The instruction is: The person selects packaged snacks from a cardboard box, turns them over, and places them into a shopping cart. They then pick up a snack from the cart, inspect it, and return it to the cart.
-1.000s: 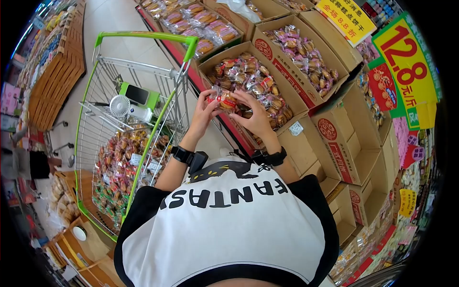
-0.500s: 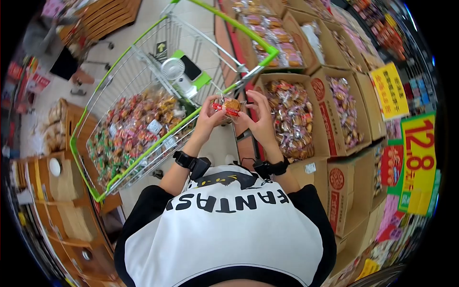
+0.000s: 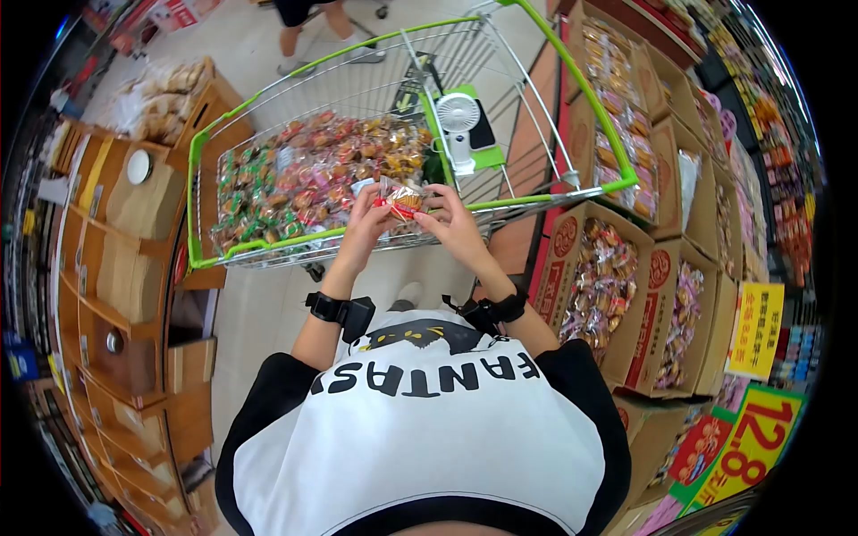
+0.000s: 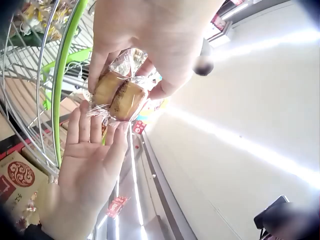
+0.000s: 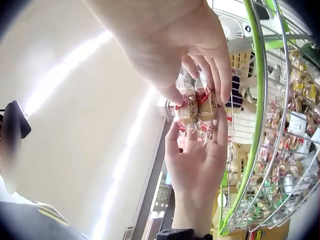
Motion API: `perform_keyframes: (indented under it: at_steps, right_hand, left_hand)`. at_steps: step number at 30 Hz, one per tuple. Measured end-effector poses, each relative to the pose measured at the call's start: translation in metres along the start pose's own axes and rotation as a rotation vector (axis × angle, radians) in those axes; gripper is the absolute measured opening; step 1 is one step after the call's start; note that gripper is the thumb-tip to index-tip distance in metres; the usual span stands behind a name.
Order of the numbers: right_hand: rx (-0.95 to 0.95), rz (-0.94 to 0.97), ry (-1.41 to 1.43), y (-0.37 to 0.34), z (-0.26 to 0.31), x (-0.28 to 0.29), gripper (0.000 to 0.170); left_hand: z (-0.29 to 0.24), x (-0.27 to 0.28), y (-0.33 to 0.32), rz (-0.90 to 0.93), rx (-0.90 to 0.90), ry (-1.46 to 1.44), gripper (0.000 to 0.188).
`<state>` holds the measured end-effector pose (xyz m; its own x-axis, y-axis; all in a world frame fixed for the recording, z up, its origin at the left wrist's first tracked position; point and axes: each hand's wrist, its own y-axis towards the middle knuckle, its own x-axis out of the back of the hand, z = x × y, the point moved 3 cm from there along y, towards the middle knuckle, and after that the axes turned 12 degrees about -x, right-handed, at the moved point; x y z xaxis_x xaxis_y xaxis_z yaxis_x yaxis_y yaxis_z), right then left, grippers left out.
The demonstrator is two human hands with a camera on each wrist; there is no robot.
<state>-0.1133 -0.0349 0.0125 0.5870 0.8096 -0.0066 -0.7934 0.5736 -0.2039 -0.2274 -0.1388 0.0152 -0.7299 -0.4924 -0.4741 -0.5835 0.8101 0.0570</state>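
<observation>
Over the near side of the shopping cart (image 3: 194, 205), both hands hold clear-wrapped mooncakes (image 3: 404, 204) with red print. Two golden cakes side by side (image 4: 117, 97) show in the left wrist view. My left hand (image 3: 359, 234) pinches one end of the wrapping between thumb and fingers. From the other side, my right hand (image 3: 456, 234) pinches it too, fingertips close to those of the left. In the right wrist view the thumb and fingers of the right hand (image 5: 180, 55) lie round the packets. Many small wrapped cakes (image 3: 331, 165) fill the cart's basket.
A white fan (image 3: 458, 114) and a phone (image 3: 481, 134) sit at the cart's handle end. Cardboard boxes (image 3: 561, 246) of wrapped cakes line the right, with a yellow price sign (image 3: 755, 438). Wooden shelves (image 3: 134, 241) stand left. Another person's legs (image 3: 308, 18) show beyond the cart.
The view has turned left, away from the boxes. The hands, still holding the mooncakes, have gone from over a box to the cart's near rail.
</observation>
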Motion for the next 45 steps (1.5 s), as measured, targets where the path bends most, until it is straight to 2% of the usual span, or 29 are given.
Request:
perform_keyframes:
  at_steps: [4, 6, 7, 9, 10, 14, 17, 19, 20, 22, 23, 25, 26, 27, 29, 30, 31, 33, 34, 39, 45]
  right_hand:
    - [-0.026, 0.125, -0.025, 0.022, -0.011, -0.027, 0.048]
    - [-0.032, 0.159, -0.053, 0.03, -0.013, -0.039, 0.048]
    - [-0.031, 0.176, -0.055, 0.033, -0.014, -0.045, 0.048]
    - [-0.169, 0.271, -0.036, 0.04, -0.019, -0.056, 0.043]
    - [-0.146, 0.246, -0.039, 0.043, -0.021, -0.061, 0.049]
    - [-0.22, 0.268, -0.112, 0.054, -0.016, -0.074, 0.05]
    - [-0.289, 0.305, -0.019, 0.072, -0.008, -0.087, 0.049]
    - [-0.26, 0.393, 0.079, 0.088, 0.004, -0.097, 0.054]
    - [-0.259, 0.393, 0.078, 0.093, 0.011, -0.102, 0.054]
    - [-0.058, 0.387, 0.322, 0.096, 0.039, -0.107, 0.056]
    - [-0.055, 0.386, 0.321, 0.099, 0.04, -0.107, 0.056]
    - [0.116, 0.277, 0.097, 0.104, 0.04, -0.104, 0.062]
    - [0.12, 0.272, 0.096, 0.104, 0.033, -0.102, 0.062]
    - [0.119, 0.271, 0.042, 0.103, 0.023, -0.098, 0.058]
    - [0.114, 0.26, -0.011, 0.09, 0.016, -0.086, 0.054]
    - [0.035, 0.298, -0.066, 0.082, 0.014, -0.079, 0.047]
    - [-0.045, 0.337, -0.12, 0.074, 0.01, -0.073, 0.04]
    - [-0.046, 0.333, -0.11, 0.064, 0.0, -0.062, 0.035]
    - [-0.045, 0.334, -0.1, 0.059, -0.004, -0.056, 0.031]
    - [-0.028, 0.31, -0.023, 0.039, -0.02, -0.033, 0.025]
    - [-0.037, 0.249, -0.031, 0.012, -0.021, -0.005, 0.022]
  left_hand:
    - [-0.017, 0.025, -0.013, -0.143, -0.012, 0.096, 0.029]
    - [-0.02, 0.04, -0.019, -0.221, -0.05, 0.252, 0.028]
    - [-0.022, 0.045, -0.021, -0.236, -0.057, 0.254, 0.028]
    - [-0.024, 0.054, -0.026, -0.297, -0.006, 0.231, 0.025]
    - [-0.025, 0.058, -0.028, -0.308, -0.012, 0.232, 0.025]
    - [-0.024, 0.076, -0.032, -0.356, 0.001, 0.191, 0.021]
    - [-0.032, 0.09, -0.024, -0.395, 0.046, 0.217, 0.021]
    - [-0.052, 0.092, -0.012, -0.372, -0.073, 0.221, 0.027]
    - [-0.059, 0.097, -0.002, -0.371, -0.074, 0.221, 0.027]
    - [-0.077, 0.104, 0.016, -0.386, -0.289, 0.069, 0.043]
    - [-0.082, 0.104, 0.02, -0.384, -0.291, 0.068, 0.043]
    - [-0.088, 0.109, 0.021, -0.535, -0.286, 0.062, 0.05]
    - [-0.082, 0.116, 0.023, -0.553, -0.263, 0.072, 0.049]
    - [-0.075, 0.123, 0.023, -0.544, -0.264, 0.071, 0.049]
    - [-0.057, 0.13, 0.014, -0.48, -0.148, 0.223, 0.045]
    - [-0.053, 0.121, 0.008, -0.53, -0.108, 0.213, 0.035]
    - [-0.047, 0.121, 0.003, -0.524, -0.102, 0.212, 0.035]
    - [-0.033, 0.115, -0.004, -0.383, -0.064, 0.195, 0.022]
    - [-0.029, 0.107, -0.006, -0.415, -0.06, 0.189, 0.016]
    - [-0.019, 0.077, -0.01, -0.323, 0.016, 0.339, 0.014]
    - [-0.011, 0.025, -0.001, -0.079, 0.029, 0.384, 0.015]
